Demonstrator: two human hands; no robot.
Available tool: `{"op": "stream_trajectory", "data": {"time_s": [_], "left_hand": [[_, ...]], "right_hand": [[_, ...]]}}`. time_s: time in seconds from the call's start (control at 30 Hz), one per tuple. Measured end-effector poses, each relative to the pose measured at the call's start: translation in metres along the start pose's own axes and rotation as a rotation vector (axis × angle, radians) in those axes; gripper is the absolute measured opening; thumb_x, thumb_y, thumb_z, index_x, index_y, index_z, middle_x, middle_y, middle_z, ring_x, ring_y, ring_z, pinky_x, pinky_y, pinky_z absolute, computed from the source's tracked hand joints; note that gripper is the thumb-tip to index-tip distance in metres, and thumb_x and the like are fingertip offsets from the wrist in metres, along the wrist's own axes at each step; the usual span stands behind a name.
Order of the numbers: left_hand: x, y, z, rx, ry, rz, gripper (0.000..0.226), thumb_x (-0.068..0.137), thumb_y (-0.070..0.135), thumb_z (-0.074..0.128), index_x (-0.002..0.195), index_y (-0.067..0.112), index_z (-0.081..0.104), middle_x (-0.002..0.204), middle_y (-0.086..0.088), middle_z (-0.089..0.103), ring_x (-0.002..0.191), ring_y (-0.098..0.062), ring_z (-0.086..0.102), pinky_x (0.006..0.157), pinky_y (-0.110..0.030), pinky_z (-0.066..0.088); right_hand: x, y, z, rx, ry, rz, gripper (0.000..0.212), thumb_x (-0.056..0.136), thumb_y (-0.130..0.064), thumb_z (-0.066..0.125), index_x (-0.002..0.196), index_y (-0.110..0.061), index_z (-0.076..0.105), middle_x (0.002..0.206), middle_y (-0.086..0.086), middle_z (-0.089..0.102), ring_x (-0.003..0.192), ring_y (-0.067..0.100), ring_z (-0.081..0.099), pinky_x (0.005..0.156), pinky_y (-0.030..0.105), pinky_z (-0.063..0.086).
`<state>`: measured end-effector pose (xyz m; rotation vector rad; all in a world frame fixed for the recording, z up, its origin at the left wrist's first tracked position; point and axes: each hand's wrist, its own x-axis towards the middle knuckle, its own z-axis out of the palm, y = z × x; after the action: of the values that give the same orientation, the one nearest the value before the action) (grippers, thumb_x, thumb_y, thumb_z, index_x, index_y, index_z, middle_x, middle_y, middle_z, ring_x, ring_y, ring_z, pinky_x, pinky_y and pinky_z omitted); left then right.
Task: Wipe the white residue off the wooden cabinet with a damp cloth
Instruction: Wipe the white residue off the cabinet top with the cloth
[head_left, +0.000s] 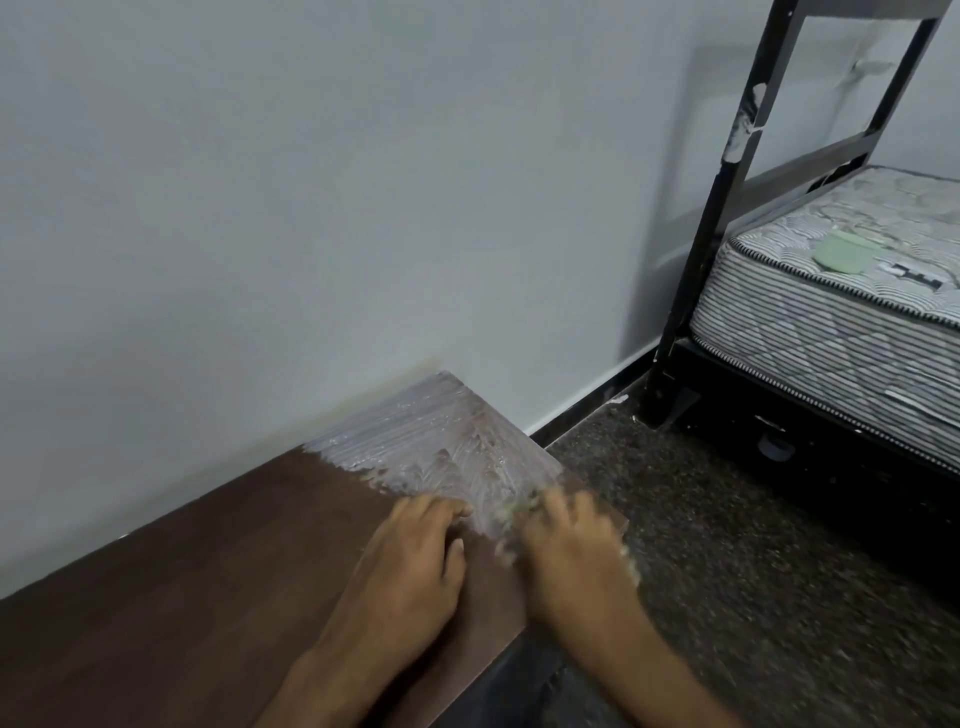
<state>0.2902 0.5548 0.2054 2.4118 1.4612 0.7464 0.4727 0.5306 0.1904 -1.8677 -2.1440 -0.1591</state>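
white residue (447, 447) streaks the wooden cabinet (208, 571); right hand (571, 551), blurred, presses a cloth (511, 512) with fingers curled over it; left hand (415, 551) rests flat, fingers relaxed.

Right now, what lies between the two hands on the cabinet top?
In the head view, between the left hand and the right hand lies a strip of cabinet top smeared with white residue, plus the blurred cloth.
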Motion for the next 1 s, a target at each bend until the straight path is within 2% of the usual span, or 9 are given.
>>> {"op": "stream_trajectory", "data": {"time_s": [0.07, 0.13, 0.2, 0.33, 0.43, 0.63, 0.8, 0.87, 1.0], "left_hand": [[0.005, 0.000, 0.000, 0.000, -0.001, -0.015, 0.030, 0.089, 0.021, 0.057, 0.118, 0.027, 0.059, 0.114, 0.016, 0.056, 0.110, -0.003, 0.048, 0.099, -0.020, 0.039], [0.006, 0.000, -0.002, 0.006, -0.004, -0.028, 0.030, 0.090, 0.021, 0.056, 0.120, 0.027, 0.059, 0.116, 0.017, 0.055, 0.112, -0.001, 0.047, 0.100, -0.018, 0.037], [0.003, -0.003, -0.005, 0.028, -0.004, -0.024, 0.029, 0.091, 0.021, 0.057, 0.119, 0.026, 0.060, 0.116, 0.016, 0.056, 0.112, -0.002, 0.048, 0.100, -0.019, 0.037], [-0.005, -0.011, -0.013, 0.045, -0.009, -0.051, 0.027, 0.093, 0.025, 0.056, 0.120, 0.029, 0.058, 0.114, 0.020, 0.054, 0.105, 0.004, 0.042, 0.096, -0.016, 0.036], [-0.006, -0.010, -0.016, 0.039, -0.016, -0.066, 0.026, 0.094, 0.025, 0.055, 0.120, 0.029, 0.058, 0.113, 0.020, 0.053, 0.105, 0.004, 0.042, 0.095, -0.014, 0.033], [-0.002, 0.000, -0.007, 0.021, -0.023, -0.037, 0.023, 0.092, 0.026, 0.055, 0.115, 0.029, 0.059, 0.107, 0.018, 0.052, 0.102, 0.000, 0.045, 0.094, -0.020, 0.039], [-0.006, -0.001, -0.008, 0.034, -0.010, -0.037, 0.024, 0.092, 0.027, 0.054, 0.115, 0.032, 0.056, 0.109, 0.020, 0.051, 0.103, 0.002, 0.044, 0.093, -0.016, 0.037], [-0.007, -0.002, -0.010, 0.042, 0.001, -0.054, 0.024, 0.092, 0.027, 0.054, 0.115, 0.030, 0.057, 0.108, 0.018, 0.052, 0.102, -0.001, 0.045, 0.092, -0.018, 0.039], [-0.002, 0.000, -0.009, 0.017, 0.027, -0.078, 0.023, 0.092, 0.024, 0.051, 0.114, 0.029, 0.058, 0.108, 0.016, 0.054, 0.101, -0.002, 0.045, 0.091, -0.018, 0.039]], "right_hand": [[-0.020, -0.031, 0.006, 0.101, -0.014, -0.170, 0.034, 0.072, -0.032, 0.065, 0.104, -0.022, 0.070, 0.107, 0.002, 0.062, 0.081, 0.024, 0.057, 0.056, 0.035, 0.048], [-0.020, -0.037, 0.008, 0.134, -0.047, -0.267, 0.037, 0.070, -0.036, 0.067, 0.105, -0.024, 0.068, 0.106, -0.001, 0.060, 0.080, 0.023, 0.057, 0.056, 0.034, 0.047], [-0.002, -0.015, 0.008, 0.134, -0.062, -0.222, 0.041, 0.073, -0.031, 0.071, 0.113, -0.028, 0.063, 0.113, -0.001, 0.056, 0.089, 0.023, 0.056, 0.065, 0.036, 0.049], [0.051, 0.043, 0.005, 0.052, 0.021, 0.050, 0.031, 0.094, -0.025, 0.051, 0.125, -0.025, 0.057, 0.123, 0.002, 0.043, 0.107, 0.024, 0.043, 0.087, 0.042, 0.047], [0.062, 0.037, 0.006, 0.019, 0.027, 0.103, 0.029, 0.095, -0.022, 0.049, 0.122, -0.021, 0.058, 0.119, 0.003, 0.044, 0.104, 0.026, 0.043, 0.085, 0.044, 0.047], [0.014, 0.005, 0.012, 0.044, 0.018, -0.074, 0.034, 0.074, -0.024, 0.071, 0.107, -0.025, 0.066, 0.105, 0.001, 0.052, 0.089, 0.024, 0.047, 0.064, 0.038, 0.047], [0.039, 0.012, 0.004, 0.029, -0.007, 0.050, 0.028, 0.095, -0.028, 0.049, 0.122, -0.024, 0.057, 0.132, 0.003, 0.041, 0.111, 0.027, 0.042, 0.087, 0.042, 0.045], [0.032, -0.001, 0.004, 0.046, -0.017, 0.046, 0.028, 0.093, -0.027, 0.051, 0.121, -0.024, 0.056, 0.130, 0.003, 0.043, 0.109, 0.027, 0.043, 0.083, 0.041, 0.044], [-0.012, -0.029, 0.011, 0.143, -0.028, -0.146, 0.037, 0.074, -0.031, 0.069, 0.110, -0.027, 0.062, 0.111, 0.001, 0.053, 0.087, 0.025, 0.051, 0.063, 0.039, 0.046]]}}
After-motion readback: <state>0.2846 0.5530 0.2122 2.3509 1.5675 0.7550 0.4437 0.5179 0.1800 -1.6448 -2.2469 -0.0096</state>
